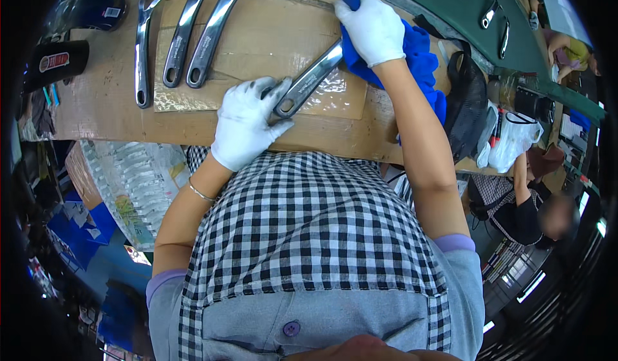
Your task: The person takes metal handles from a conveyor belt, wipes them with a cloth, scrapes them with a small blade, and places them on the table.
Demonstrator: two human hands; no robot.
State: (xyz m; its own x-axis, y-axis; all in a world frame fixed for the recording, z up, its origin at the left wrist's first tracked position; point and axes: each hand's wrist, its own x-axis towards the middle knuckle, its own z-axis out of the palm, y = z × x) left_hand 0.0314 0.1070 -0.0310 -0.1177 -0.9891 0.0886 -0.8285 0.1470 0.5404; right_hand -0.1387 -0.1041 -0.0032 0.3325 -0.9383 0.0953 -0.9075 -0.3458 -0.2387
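A shiny chrome wrench [311, 79] lies slantwise over the cardboard, its holed handle end toward my left hand [248, 120]. That gloved hand has its fingers and thumb on either side of the handle end, gripping it. My right hand [373, 29], also in a white glove, is closed on a blue cloth [417, 52]. The cloth covers the wrench's far end, so its head is hidden. To the left, three similar wrenches [214, 36] lie side by side with their handle holes toward me. Dark smudges mark the left glove's fingertips.
A flattened cardboard sheet [270, 23] covers part of the worktable [103, 113]. Two dark containers [64, 62] stand at the left. A black bag [467, 103] and white plastic bag [515, 136] sit at the right. More wrenches [490, 15] rest on a green surface beyond; another person [515, 200] is nearby.
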